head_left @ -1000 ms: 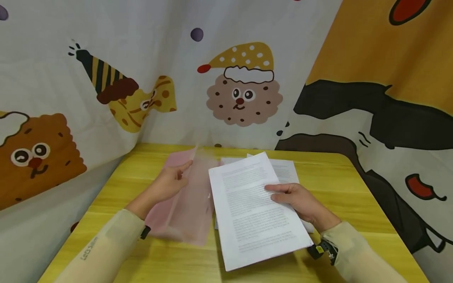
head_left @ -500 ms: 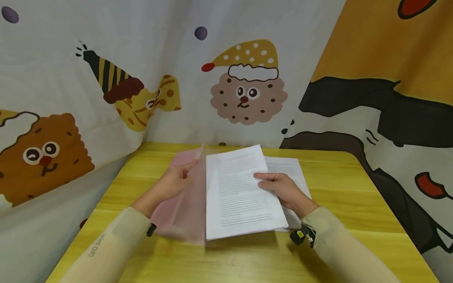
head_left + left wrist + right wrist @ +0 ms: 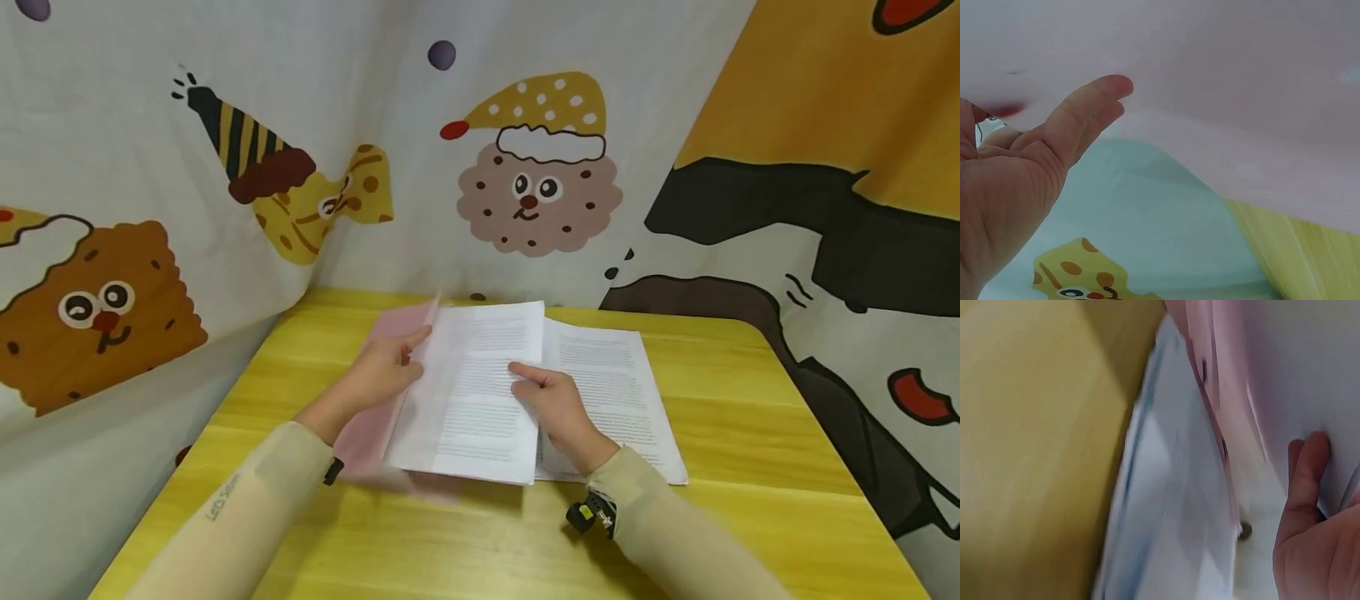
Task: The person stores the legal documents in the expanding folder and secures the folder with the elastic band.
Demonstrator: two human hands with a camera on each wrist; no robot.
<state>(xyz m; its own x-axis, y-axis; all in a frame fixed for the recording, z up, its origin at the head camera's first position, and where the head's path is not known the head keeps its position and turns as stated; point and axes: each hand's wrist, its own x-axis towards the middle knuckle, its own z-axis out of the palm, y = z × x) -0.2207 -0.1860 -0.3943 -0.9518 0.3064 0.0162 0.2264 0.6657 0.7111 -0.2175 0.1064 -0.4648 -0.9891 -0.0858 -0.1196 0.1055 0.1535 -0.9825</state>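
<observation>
A pink see-through folder (image 3: 367,446) lies at the left of the table, its front cover lifted. My left hand (image 3: 378,367) holds that cover up by its edge; in the left wrist view, the fingers (image 3: 1094,103) reach along the pink film (image 3: 1229,81). In my right hand (image 3: 558,408) is a stack of printed sheets (image 3: 480,400), pinched at its right edge with the thumb on top. The stack's left part sits under the raised cover and shows hazily through it. In the right wrist view, the right fingers (image 3: 1307,481) press against the underside of the stack.
A second stack of printed sheets (image 3: 607,367) lies on the yellow wood-grain table (image 3: 735,433), partly behind the right hand. A cartoon-print cloth (image 3: 360,75) hangs behind the table and along its sides.
The right hand has moved left with its sheets, bringing their left part under the folder's cover. More of the second stack now shows. The left hand keeps holding the cover.
</observation>
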